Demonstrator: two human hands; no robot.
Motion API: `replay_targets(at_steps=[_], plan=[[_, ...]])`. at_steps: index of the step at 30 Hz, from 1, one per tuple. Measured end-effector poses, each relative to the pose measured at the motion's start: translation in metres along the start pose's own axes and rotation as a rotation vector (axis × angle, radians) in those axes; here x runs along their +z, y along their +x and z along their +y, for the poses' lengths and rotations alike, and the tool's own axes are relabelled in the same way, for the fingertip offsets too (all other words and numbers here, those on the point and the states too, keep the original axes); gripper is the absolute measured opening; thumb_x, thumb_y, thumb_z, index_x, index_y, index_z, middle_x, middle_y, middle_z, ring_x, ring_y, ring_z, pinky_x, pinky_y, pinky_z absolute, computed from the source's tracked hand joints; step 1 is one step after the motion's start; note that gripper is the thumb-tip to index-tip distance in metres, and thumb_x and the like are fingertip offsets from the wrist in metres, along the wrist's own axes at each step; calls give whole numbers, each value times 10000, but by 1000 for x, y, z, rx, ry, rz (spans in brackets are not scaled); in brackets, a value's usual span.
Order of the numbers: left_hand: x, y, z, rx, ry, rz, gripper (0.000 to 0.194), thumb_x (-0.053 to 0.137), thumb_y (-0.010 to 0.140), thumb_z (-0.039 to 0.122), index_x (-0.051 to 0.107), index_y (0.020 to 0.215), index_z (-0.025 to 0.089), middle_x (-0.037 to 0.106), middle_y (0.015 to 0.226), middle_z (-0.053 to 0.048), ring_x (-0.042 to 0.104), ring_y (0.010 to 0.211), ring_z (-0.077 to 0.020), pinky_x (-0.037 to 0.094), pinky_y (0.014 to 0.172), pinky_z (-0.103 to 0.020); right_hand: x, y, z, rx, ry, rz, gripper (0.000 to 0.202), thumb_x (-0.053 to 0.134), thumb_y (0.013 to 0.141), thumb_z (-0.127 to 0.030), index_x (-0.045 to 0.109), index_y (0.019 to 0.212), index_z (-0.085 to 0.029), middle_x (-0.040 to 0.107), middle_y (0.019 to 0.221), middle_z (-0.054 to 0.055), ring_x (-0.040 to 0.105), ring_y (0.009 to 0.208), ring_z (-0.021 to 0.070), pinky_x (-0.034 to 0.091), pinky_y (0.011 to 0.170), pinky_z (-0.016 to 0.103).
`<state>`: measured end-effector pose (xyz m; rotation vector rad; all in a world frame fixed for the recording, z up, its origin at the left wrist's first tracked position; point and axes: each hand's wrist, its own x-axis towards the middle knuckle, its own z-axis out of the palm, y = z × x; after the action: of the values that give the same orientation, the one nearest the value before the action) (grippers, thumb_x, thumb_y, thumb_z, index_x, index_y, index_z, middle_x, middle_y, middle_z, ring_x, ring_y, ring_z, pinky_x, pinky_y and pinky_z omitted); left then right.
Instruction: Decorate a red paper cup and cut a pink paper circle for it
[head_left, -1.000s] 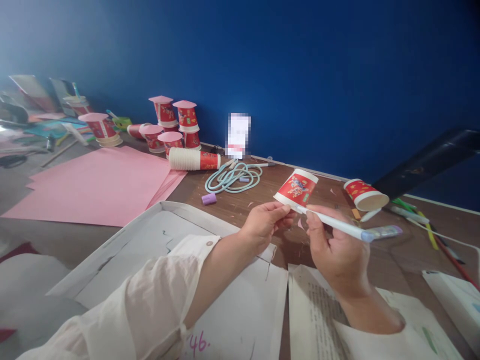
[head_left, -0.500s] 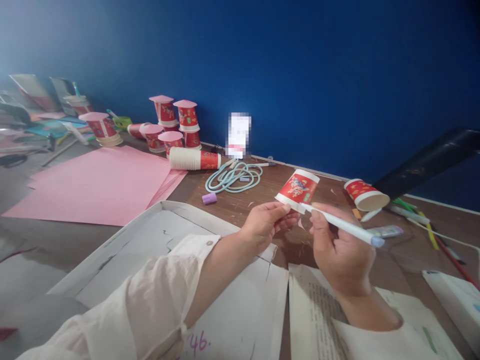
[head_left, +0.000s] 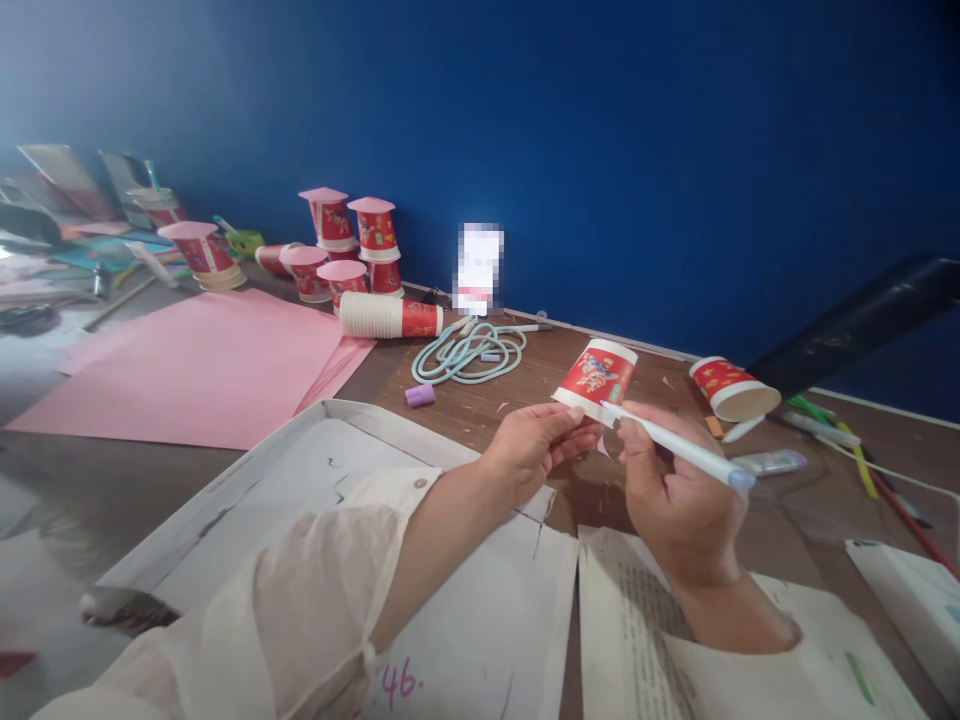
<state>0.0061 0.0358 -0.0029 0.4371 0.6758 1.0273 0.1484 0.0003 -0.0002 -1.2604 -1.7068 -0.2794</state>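
A red paper cup (head_left: 596, 374) with a white rim and a printed figure is held tilted above the table. My left hand (head_left: 532, 440) pinches its lower white edge between thumb and fingers. In my right hand (head_left: 679, 490) is a white marker pen (head_left: 686, 445) with a pale blue end, its tip at the cup's lower edge. Whether the tip touches the cup, I cannot tell. A second red paper cup (head_left: 724, 385) lies on its side to the right, and a purple pen cap (head_left: 420, 396) lies to the left.
Pink paper sheets (head_left: 195, 375) lie at left. Behind them stand red cups (head_left: 375, 232) with pink paper tops, beside a lying cup stack (head_left: 390, 316). A pale blue cable (head_left: 469, 355) is coiled near the blue wall. Below my arms lie a white box lid (head_left: 480, 610) and printed paper (head_left: 622, 620).
The marker has shifted slightly, its back end a little to the left and up. Both hands keep their hold on cup and pen.
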Motion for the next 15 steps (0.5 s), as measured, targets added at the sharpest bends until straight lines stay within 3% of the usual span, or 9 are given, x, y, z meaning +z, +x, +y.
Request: replay_targets(at_steps=[15], plan=[[1,-2,1,-17,-17,9,175,585,881,69,699,748,72,726,784,-105,690,720,-115,526,932,-286,-1,1,-2,-19,-4,-22,186,584,925,-239,704,1026,-139,753,884,115,736,865,244,580,787,352]])
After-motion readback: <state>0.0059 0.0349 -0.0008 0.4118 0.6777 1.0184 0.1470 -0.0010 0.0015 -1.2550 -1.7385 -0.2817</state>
